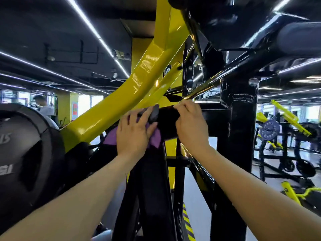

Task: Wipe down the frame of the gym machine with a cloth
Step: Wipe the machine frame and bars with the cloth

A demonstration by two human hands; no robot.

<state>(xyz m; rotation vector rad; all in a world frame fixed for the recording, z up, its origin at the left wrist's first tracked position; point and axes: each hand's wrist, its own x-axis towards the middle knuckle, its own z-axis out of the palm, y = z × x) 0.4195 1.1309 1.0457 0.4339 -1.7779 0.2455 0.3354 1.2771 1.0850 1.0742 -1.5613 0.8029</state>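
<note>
purple cloth sits at frame centre, pressed by the left hand with fingers spread flat against the black crossbar where it meets the yellow frame arm, while the right hand curls over the bar, likely for bracing.

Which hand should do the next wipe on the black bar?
Left. The left hand already presses the purple cloth against the black bar; the right hand only grips that bar, with no cloth.
</note>
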